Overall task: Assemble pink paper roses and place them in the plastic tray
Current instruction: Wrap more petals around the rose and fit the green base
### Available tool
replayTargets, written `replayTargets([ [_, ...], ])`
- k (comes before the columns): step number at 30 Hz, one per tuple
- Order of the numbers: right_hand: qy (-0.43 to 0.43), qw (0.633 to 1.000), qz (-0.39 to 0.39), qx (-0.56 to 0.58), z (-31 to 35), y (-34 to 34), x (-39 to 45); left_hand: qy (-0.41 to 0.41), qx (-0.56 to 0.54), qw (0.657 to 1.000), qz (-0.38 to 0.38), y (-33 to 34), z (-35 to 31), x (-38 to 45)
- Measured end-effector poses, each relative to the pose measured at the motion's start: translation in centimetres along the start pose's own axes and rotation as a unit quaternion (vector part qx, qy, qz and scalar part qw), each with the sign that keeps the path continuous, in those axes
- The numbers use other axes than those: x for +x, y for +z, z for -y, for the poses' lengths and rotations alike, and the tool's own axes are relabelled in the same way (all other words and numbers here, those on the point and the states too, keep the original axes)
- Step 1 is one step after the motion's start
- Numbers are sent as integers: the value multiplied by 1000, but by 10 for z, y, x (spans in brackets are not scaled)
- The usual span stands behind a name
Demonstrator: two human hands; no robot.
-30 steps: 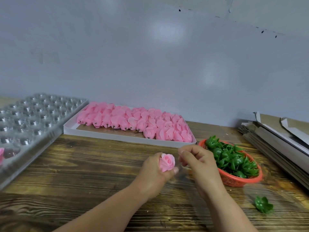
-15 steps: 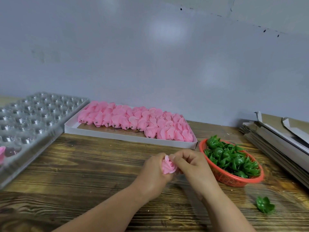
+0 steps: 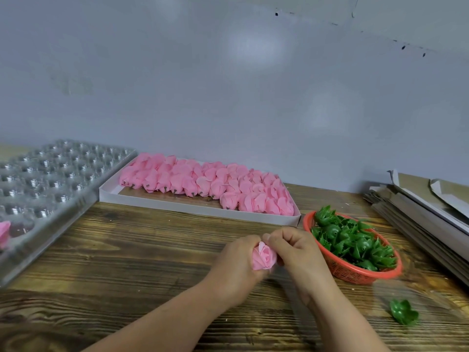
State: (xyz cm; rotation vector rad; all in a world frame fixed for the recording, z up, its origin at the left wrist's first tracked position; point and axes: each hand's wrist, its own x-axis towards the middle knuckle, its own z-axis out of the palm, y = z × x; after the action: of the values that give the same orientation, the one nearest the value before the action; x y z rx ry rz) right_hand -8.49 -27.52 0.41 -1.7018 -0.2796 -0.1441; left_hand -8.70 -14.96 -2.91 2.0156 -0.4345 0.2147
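- A plain grey wall [image 3: 228, 85] fills the top half of the frame, and a dark wooden table [image 3: 127, 262] fills the bottom half.
- Low in the middle of the frame, two hands meet over the table.
- The left hand [image 3: 236, 265] is curled round a pink paper rose [image 3: 264, 256] and holds it from below.
- The right hand [image 3: 297, 250] has bent fingers that press on the rose's right side and top; it looks like a pinch on the petals, but the fingertips are partly hidden.
- In the middle of the frame, behind the hands, a flat white box [image 3: 177, 207] holds rows of pink flower heads [image 3: 203, 181] lying on their sides.
- At the left edge sits a clear plastic tray [image 3: 50, 179] with many round cups.
- One pink rose in the tray [image 3: 4, 233] peeks in at the far left edge.
- Just right of the hands, a red basket [image 3: 350, 273] is full of green leaf cups [image 3: 352, 242].
- One loose green leaf cup [image 3: 403, 312] lies on the table at the lower right.
- A stack of flat cardboard [image 3: 426, 207] lies along the right edge.
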Motion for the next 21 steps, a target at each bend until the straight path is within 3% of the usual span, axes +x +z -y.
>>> replayTargets([
  [3, -11, 999, -19, 33, 2, -1, 0, -32, -47, 998, -4, -1, 0, 0],
  [6, -79, 996, -3, 33, 7, -5, -3, -47, -92, 995, -4, -3, -2, 1],
  [11, -175, 980, 65, -66, 5, 2, -9, -62, -121, 990, -23, -4, -1, 4],
  [16, -234, 956, 26, -174, -2, 11, -8, -41, -95, 994, -34, -4, -3, 2],
  [21, -250, 947, 21, -201, -2, 15, -11, -61, -180, 982, -20, -5, -9, 1],
])
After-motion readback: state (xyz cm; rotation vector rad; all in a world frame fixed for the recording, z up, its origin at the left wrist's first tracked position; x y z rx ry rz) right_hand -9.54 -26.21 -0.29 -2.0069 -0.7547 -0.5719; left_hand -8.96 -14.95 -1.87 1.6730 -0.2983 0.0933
